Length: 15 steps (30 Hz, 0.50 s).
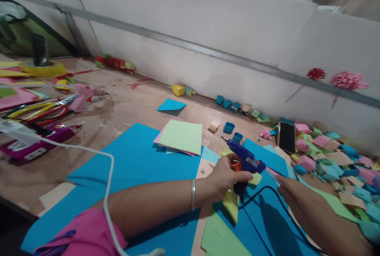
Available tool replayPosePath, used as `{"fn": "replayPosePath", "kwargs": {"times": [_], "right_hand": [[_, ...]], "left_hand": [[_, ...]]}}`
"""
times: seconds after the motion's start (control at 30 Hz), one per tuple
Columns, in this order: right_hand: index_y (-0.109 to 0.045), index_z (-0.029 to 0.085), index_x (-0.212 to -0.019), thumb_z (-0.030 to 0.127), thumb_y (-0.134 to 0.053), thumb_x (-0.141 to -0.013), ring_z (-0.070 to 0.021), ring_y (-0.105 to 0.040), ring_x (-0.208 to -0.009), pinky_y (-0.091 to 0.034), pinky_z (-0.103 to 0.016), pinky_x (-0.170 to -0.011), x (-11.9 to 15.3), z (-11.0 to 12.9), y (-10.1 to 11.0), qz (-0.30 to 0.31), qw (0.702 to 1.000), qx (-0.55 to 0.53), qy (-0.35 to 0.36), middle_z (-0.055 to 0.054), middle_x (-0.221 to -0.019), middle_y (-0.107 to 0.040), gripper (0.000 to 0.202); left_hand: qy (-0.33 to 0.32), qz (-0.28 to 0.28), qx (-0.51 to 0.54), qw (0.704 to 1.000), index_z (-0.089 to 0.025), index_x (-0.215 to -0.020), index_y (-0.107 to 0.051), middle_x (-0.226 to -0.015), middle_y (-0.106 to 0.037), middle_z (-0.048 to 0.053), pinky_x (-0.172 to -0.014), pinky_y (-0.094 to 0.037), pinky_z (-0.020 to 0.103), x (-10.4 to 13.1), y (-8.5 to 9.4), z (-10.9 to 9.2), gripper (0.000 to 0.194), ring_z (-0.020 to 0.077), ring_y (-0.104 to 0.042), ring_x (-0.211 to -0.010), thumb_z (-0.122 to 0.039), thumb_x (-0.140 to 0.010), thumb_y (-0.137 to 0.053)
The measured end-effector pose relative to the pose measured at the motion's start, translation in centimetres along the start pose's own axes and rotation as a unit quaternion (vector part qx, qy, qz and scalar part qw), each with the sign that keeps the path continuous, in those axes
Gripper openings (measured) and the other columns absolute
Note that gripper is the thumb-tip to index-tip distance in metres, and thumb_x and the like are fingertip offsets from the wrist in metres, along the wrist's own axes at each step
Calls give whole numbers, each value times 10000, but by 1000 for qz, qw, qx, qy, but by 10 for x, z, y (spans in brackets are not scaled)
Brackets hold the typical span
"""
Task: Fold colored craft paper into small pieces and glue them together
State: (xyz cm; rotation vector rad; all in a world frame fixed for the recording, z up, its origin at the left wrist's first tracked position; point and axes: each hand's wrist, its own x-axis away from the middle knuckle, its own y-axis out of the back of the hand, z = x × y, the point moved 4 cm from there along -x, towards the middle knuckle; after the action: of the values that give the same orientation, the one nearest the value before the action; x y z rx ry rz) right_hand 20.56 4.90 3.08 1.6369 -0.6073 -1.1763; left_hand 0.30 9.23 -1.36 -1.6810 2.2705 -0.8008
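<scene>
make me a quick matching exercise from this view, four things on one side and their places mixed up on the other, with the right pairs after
Things:
1. blue glue gun
2. pink glue gun
3. green square
4. red flower

Places:
a. on top of a pink square
b. by the wall, next to the pink flower
c. in the left hand
d. on the far left of the table

Right pairs: 1-c, 2-d, 3-a, 4-b
</scene>
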Motion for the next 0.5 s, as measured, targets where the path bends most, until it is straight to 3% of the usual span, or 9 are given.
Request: {"fn": "replayPosePath", "kwargs": {"times": [0.17, 0.37, 0.5], "right_hand": [[-622, 227, -1150, 469, -453, -943, -198, -733, -801, -567, -241, -576, 11, 4, 18, -16, 999, -7, 37, -58, -996, -749, 360], [-674, 184, -1008, 474, -399, -950, -232, -723, -746, -575, -296, -615, 9, 31, 25, -77, 996, 38, -10, -100, -891, -745, 403], [-714, 232, -948, 480, -478, -876, -256, -712, -694, -566, -321, -570, 20, 16, 22, -66, 997, 37, -35, -93, -856, -746, 350]], "left_hand": [[19, 27, 25, 999, -108, -991, -667, -889, -684, 106, -653, -495, 268, 11, -11, 2, 549, 177, -648, -754, -299, -529, -893], [41, 83, 112, 989, -142, -1048, -645, -922, -680, 80, -585, -462, 222, 15, -19, 0, 547, 126, -649, -649, -405, -616, -852], [97, 70, 124, 985, -128, -1028, -657, -903, -689, 93, -522, -422, 200, 30, -26, 9, 531, 97, -617, -571, -479, -659, -809]]}}
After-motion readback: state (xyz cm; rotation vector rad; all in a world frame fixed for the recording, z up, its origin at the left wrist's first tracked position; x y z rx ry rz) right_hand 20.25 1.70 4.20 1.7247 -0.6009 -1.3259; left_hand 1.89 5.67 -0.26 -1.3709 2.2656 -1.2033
